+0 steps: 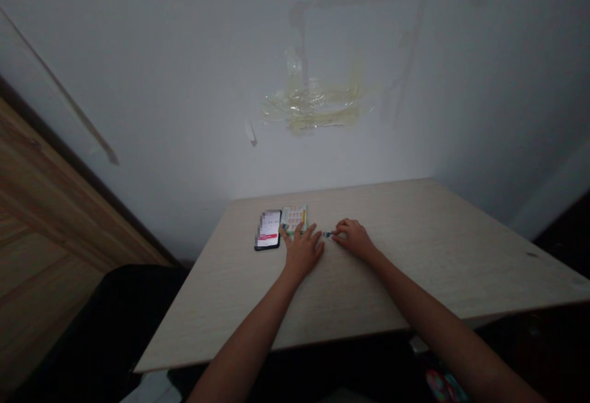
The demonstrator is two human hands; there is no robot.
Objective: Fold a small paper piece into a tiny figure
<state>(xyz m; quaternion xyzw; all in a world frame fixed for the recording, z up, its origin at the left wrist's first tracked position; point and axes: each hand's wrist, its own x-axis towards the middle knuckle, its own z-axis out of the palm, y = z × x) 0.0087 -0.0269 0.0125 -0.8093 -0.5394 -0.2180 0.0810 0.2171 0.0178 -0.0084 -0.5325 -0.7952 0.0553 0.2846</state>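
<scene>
My left hand (302, 246) lies flat on the pale wooden table (415, 255) with its fingers spread, fingertips touching the near edge of a small colourful printed card or booklet (295, 217). A black phone (268, 229) with a lit screen lies just left of that card. My right hand (353, 237) rests on the table beside the left one, its fingers curled in a pinch on a tiny blue-tipped object (327, 234) that is too small to name.
A white wall (184, 83) with yellowed tape remnants (313, 108) rises right behind the table. A wooden panel (41, 219) stands at the left. Dark floor lies below the table's front edge, with something colourful (440, 386) at the bottom right.
</scene>
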